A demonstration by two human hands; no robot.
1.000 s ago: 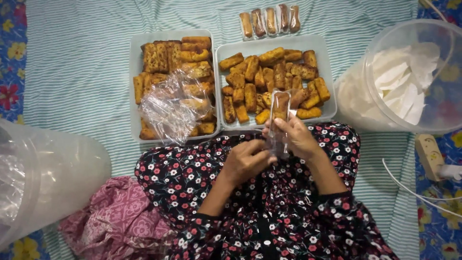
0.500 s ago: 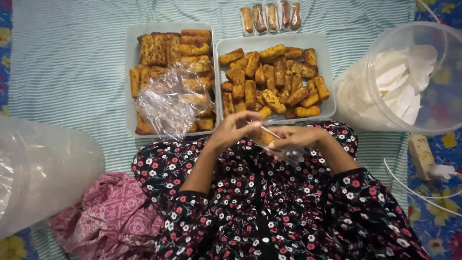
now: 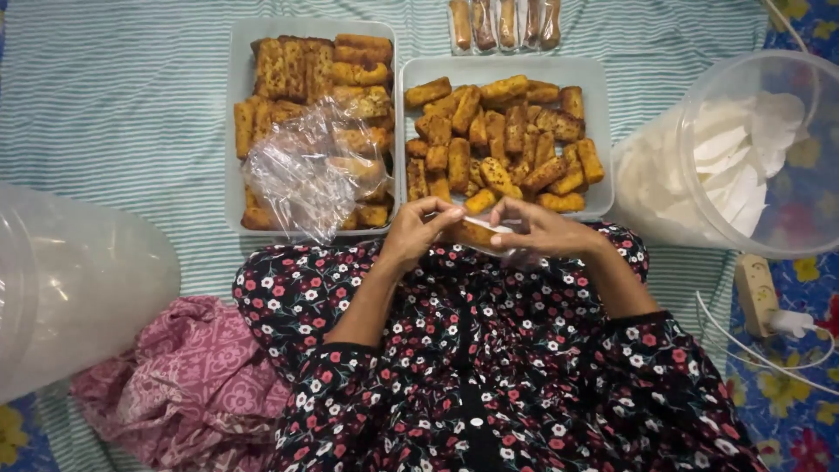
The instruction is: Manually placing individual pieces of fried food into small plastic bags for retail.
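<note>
Golden-brown fried sticks (image 3: 502, 144) fill a pale grey tray (image 3: 597, 131); a second tray (image 3: 234, 105) holds browner, speckled slabs (image 3: 293, 70) under a clear, glinting bag (image 3: 306, 175). The cloth (image 3: 114, 96) beneath is striped white and pale green. A black dress (image 3: 489, 385) carries small red and white flowers. A pink patterned fabric (image 3: 188, 376) lies beside it. White papers (image 3: 734, 166) show through a clear tub (image 3: 786, 236). The mat (image 3: 786, 402) is blue with yellow and red blooms.
</note>
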